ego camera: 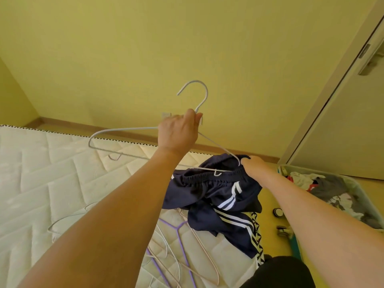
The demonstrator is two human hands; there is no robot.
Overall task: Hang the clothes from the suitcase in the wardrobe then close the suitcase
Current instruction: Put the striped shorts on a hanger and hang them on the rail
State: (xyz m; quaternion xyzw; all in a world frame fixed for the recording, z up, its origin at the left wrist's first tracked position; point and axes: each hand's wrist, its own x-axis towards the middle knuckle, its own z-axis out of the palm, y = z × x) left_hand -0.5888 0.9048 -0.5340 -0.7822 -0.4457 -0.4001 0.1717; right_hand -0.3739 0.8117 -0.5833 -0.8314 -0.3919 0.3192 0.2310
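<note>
My left hand (178, 132) grips a white wire hanger (116, 132) at its neck, hook pointing up, above the mattress. My right hand (252, 164) pinches the waistband of navy shorts with white stripes (216, 196) at the hanger's right shoulder. The shorts hang bunched below the hanger's bar, their lower part draped over the mattress edge. An open pale green suitcase (365, 202) lies on the floor at right, with several crumpled clothes (324, 190) inside. The wardrobe is not in view.
A bare quilted mattress (52, 183) fills the left. Several loose hangers, white and purple (178, 246), lie on it near me. A closed door with a metal handle (367, 65) stands at right. Yellow wall and floor lie behind.
</note>
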